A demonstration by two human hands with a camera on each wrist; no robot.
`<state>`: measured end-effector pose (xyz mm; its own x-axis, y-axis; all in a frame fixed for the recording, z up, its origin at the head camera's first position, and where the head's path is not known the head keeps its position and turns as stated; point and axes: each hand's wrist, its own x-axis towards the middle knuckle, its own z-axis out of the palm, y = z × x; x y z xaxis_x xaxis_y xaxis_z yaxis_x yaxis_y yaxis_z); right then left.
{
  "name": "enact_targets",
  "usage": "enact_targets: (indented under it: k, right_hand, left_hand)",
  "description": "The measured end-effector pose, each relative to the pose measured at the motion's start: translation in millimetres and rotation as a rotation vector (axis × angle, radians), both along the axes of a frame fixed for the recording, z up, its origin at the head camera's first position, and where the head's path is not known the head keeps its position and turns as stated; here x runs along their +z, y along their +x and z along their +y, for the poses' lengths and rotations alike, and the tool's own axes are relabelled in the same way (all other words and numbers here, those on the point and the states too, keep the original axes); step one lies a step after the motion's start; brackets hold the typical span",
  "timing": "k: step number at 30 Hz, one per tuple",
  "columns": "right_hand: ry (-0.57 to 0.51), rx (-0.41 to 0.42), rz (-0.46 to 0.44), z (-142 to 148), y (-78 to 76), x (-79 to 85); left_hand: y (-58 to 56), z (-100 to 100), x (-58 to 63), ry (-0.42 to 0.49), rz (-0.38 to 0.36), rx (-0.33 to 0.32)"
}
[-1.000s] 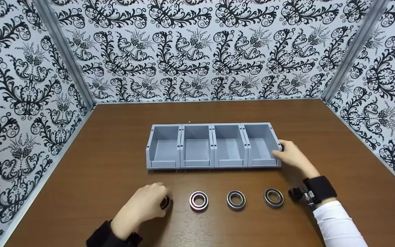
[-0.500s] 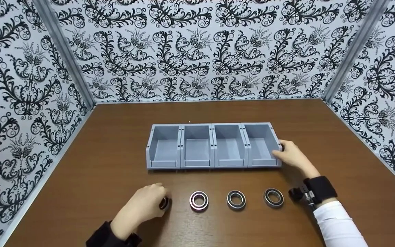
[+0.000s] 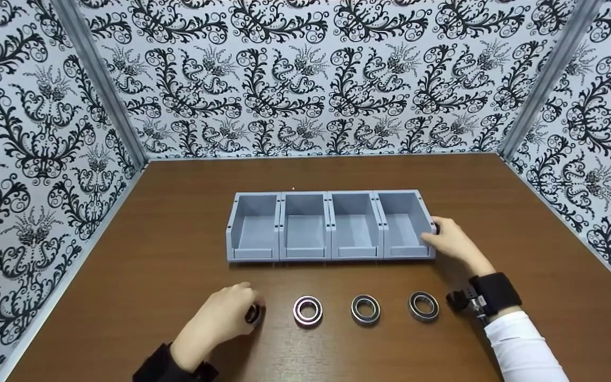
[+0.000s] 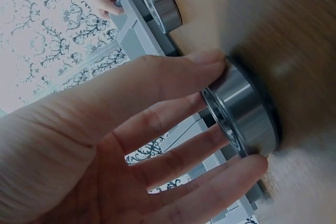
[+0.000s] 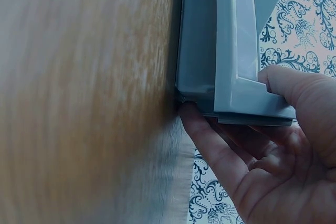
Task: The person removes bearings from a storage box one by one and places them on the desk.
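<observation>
My left hand (image 3: 226, 313) pinches a ball bearing (image 4: 244, 111) between thumb and fingertips. That metal ring lies at or on the wooden table, left of three more bearings; in the head view the hand partly covers it. The others form a row: a bearing with a pinkish sheen (image 3: 307, 311), a dark-faced bearing (image 3: 365, 310) and another dark-faced bearing (image 3: 423, 306). Behind the row stands a joined set of grey open-front bins (image 3: 305, 254). My right hand (image 3: 451, 239) grips the outer wall of the rightmost bin (image 5: 231, 93), thumb on the inner side and fingers outside and below.
The brown wooden table (image 3: 178, 212) reaches back to patterned walls (image 3: 305, 79) on three sides. Grey corner posts (image 3: 101, 79) stand at left and right. Each wrist wears a black band (image 3: 496, 293). The bins hold nothing visible.
</observation>
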<state>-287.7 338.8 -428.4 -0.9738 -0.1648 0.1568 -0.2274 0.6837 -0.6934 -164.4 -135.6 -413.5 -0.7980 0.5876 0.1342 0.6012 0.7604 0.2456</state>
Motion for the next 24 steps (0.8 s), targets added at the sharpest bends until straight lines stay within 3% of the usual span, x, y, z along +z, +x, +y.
enact_targets:
  k: [8, 24]
  right_hand:
    - [-0.002, 0.008, 0.001, 0.0, 0.0, -1.4]
    - [0.040, -0.007, -0.027, 0.3, -0.8, 0.1]
  left_hand:
    - [1.2, 0.9, -1.4, -0.003, -0.014, 0.020]
    - [1.2, -1.1, -6.3, 0.005, 0.025, 0.027]
